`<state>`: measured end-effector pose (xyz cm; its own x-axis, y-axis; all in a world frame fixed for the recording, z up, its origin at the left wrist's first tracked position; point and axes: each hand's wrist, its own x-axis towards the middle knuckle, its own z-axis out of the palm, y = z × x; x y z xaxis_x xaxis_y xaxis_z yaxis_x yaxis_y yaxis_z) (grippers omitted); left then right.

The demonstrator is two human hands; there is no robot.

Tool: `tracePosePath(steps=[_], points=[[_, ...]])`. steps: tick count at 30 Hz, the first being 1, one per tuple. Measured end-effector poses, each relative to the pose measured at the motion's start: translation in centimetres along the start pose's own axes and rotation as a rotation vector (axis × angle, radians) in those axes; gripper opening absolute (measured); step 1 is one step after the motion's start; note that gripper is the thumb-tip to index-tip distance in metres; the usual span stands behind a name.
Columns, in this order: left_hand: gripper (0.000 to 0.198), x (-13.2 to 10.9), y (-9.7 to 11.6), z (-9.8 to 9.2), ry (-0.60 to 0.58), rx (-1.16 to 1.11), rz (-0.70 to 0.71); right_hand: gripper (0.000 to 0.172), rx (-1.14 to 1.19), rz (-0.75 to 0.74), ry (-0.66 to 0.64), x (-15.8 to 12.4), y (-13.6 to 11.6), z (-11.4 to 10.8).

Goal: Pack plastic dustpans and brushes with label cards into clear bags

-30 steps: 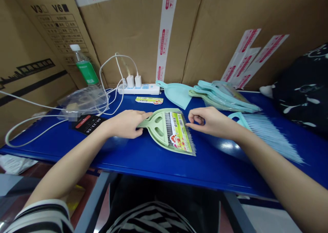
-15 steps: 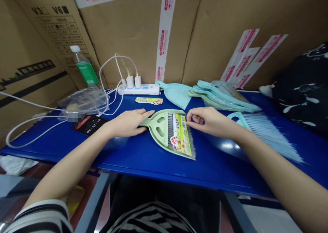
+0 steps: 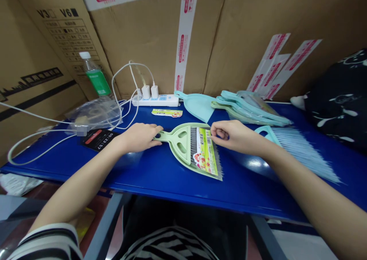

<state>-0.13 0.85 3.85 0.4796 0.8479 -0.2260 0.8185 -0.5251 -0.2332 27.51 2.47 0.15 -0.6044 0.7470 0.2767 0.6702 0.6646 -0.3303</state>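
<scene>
A light green dustpan lies flat on the blue table, its handle pointing left. A matching brush with grey bristles is nested in it, and a yellow and white label card covers part of the bristles. My left hand is closed round the end of the handle, thumb and fingers on either side. At the card's upper right corner, my right hand is curled in a pinch; its fingertips meet the card's edge, partly hidden by the fingers.
Behind lie a light blue dustpan, a loose label card and bagged dustpans. A blue brush is at right. Leftward are a phone, a bottle, white cables and a power strip. Cardboard walls the back.
The green dustpan and brush have shifted slightly right. My left hand has slid back towards the handle's end, its fingers drawn in. My right hand has moved slightly right.
</scene>
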Motion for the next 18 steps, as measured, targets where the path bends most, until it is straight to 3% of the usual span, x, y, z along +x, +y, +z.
tracePosePath(steps=[11, 14, 18], points=[[0.048, 0.4, 1.0, 1.0, 0.102, -0.024, 0.057, 0.016, -0.014, 0.012, -0.011, 0.0, 0.1, -0.1], [0.056, 0.2, 0.8, 0.5, 0.107, -0.045, 0.064, 0.017, -0.011, 0.019, -0.015, 0.0, 0.1, -0.2], [0.043, -0.5, -0.2, -0.9, 0.145, -0.026, -0.028, 0.014, -0.008, 0.027, -0.023, 0.0, -0.1, -0.3]])
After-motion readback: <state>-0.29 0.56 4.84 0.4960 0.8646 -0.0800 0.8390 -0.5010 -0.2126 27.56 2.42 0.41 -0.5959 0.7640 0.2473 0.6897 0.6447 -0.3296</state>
